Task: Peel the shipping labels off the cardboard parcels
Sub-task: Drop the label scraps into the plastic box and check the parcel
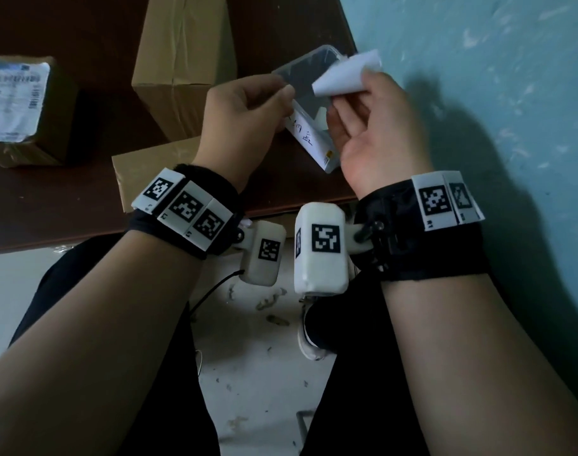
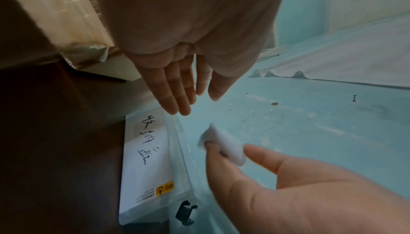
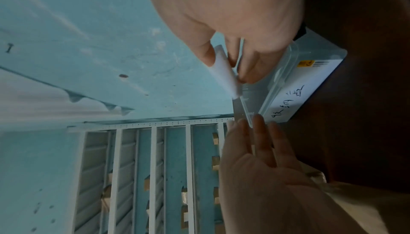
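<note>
My right hand (image 1: 346, 93) pinches a peeled white label (image 1: 343, 77), rolled into a cone, between thumb and fingers above a clear plastic box (image 1: 314, 136). The box stands at the table's right edge and bears a white sticker with handwriting. The rolled label (image 2: 224, 146) shows in the left wrist view above the box (image 2: 146, 159). The label (image 3: 224, 73) also shows in the right wrist view. My left hand (image 1: 281, 97) holds nothing. Its straight fingers (image 3: 255, 141) reach the box rim (image 3: 250, 115). A small cardboard parcel (image 1: 50, 133) at far left carries a shipping label (image 1: 14, 97).
A tall cardboard parcel (image 1: 182, 60) stands behind my left hand. A flat parcel (image 1: 149, 176) lies under my left wrist. The dark brown table (image 1: 67, 209) ends at a teal wall (image 1: 478, 93) on the right. Scraps litter the floor (image 1: 264, 324) below.
</note>
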Action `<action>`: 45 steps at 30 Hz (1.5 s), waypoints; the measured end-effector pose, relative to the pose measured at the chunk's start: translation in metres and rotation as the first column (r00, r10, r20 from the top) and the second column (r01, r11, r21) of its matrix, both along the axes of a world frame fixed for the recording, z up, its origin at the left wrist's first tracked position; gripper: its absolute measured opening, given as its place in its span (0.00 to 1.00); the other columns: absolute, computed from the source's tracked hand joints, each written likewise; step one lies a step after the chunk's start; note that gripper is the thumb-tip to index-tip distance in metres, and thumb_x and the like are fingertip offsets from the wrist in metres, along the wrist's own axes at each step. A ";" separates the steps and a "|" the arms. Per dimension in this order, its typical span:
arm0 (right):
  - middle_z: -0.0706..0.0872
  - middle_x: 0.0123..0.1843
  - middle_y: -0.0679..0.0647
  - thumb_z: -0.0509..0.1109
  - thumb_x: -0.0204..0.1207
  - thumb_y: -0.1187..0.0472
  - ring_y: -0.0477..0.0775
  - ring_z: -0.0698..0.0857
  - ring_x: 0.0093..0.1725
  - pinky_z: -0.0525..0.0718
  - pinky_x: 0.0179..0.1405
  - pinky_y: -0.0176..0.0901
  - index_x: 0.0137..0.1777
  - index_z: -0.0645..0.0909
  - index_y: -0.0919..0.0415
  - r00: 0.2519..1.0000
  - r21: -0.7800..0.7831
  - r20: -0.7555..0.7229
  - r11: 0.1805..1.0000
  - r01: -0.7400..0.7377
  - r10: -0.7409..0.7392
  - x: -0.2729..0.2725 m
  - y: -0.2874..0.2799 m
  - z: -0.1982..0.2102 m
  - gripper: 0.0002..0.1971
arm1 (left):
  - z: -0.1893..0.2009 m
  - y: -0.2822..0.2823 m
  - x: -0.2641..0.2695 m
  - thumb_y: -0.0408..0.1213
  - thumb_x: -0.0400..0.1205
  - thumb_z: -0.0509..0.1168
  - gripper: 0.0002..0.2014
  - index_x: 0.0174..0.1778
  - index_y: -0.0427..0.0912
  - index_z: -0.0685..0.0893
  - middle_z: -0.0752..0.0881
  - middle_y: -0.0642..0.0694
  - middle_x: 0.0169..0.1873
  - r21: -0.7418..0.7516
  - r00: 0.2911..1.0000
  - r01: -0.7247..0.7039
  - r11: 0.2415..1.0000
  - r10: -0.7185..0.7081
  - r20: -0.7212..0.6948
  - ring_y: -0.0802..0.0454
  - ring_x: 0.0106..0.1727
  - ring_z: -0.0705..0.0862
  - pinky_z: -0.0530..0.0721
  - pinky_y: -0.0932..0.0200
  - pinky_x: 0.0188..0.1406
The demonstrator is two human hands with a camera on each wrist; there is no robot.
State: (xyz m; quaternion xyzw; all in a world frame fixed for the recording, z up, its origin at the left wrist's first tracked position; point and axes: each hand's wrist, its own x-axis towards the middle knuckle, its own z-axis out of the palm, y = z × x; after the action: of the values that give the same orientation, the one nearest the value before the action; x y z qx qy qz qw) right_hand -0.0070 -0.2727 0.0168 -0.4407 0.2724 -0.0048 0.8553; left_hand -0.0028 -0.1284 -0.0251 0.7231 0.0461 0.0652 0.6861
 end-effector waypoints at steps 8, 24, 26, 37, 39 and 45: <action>0.94 0.50 0.63 0.69 0.89 0.65 0.56 0.94 0.47 0.93 0.48 0.47 0.54 0.91 0.69 0.975 -0.118 -0.196 0.984 -0.131 0.106 0.006 -0.001 -0.009 0.09 | 0.000 -0.012 -0.004 0.33 0.91 0.67 0.13 0.69 0.39 0.90 0.93 0.50 0.54 0.127 0.964 0.266 0.956 -0.264 -0.038 0.64 0.51 0.89 0.87 0.64 0.57; 0.84 0.23 0.50 0.63 0.90 0.71 0.46 0.85 0.21 0.80 0.21 0.35 0.44 0.82 0.67 0.988 -0.352 -0.145 0.930 -0.109 0.061 -0.005 0.004 0.013 0.13 | -0.018 -0.031 0.000 0.36 0.88 0.70 0.22 0.79 0.41 0.82 0.75 0.43 0.76 0.497 0.943 0.292 0.817 -0.332 -0.008 0.50 0.71 0.80 0.80 0.64 0.71; 0.81 0.24 0.53 0.61 0.93 0.70 0.42 0.80 0.16 0.76 0.17 0.30 0.42 0.79 0.65 0.985 -0.329 -0.143 0.934 -0.141 0.098 -0.009 0.003 0.016 0.16 | -0.019 -0.031 0.000 0.36 0.86 0.70 0.22 0.78 0.42 0.83 0.76 0.44 0.74 0.474 0.946 0.273 0.837 -0.323 0.026 0.50 0.69 0.82 0.83 0.58 0.71; 0.84 0.33 0.50 0.57 0.96 0.65 0.43 0.83 0.32 0.81 0.27 0.33 0.46 0.79 0.68 0.965 -0.304 -0.149 0.919 -0.251 0.214 -0.011 0.005 0.015 0.17 | -0.017 -0.027 -0.001 0.27 0.83 0.69 0.21 0.71 0.45 0.90 0.91 0.55 0.52 0.341 0.975 0.104 0.934 -0.164 0.151 0.60 0.37 0.89 0.88 0.61 0.42; 0.87 0.41 0.67 0.60 0.92 0.69 0.51 0.82 0.36 0.81 0.37 0.42 0.60 0.80 0.88 0.973 -0.286 -0.178 0.938 -0.193 0.146 -0.013 0.010 0.019 0.17 | -0.017 -0.026 -0.002 0.29 0.84 0.70 0.19 0.72 0.42 0.88 0.87 0.50 0.57 0.367 0.969 0.121 0.922 -0.190 0.158 0.66 0.41 0.87 0.86 0.69 0.45; 0.85 0.26 0.48 0.63 0.87 0.71 0.48 0.87 0.34 0.86 0.35 0.43 0.28 0.85 0.57 0.986 -0.306 -0.161 0.947 -0.096 0.048 -0.012 0.006 0.016 0.24 | -0.017 -0.027 0.001 0.36 0.86 0.71 0.15 0.69 0.44 0.89 0.78 0.54 0.51 0.447 0.965 0.116 0.887 -0.207 0.161 0.64 0.43 0.80 0.78 0.76 0.46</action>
State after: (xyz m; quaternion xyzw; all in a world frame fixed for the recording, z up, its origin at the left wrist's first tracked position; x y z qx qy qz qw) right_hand -0.0192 -0.2671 0.0329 -0.5791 0.3160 0.0168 0.7513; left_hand -0.0018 -0.1557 -0.0426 0.8483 -0.1007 0.0899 0.5120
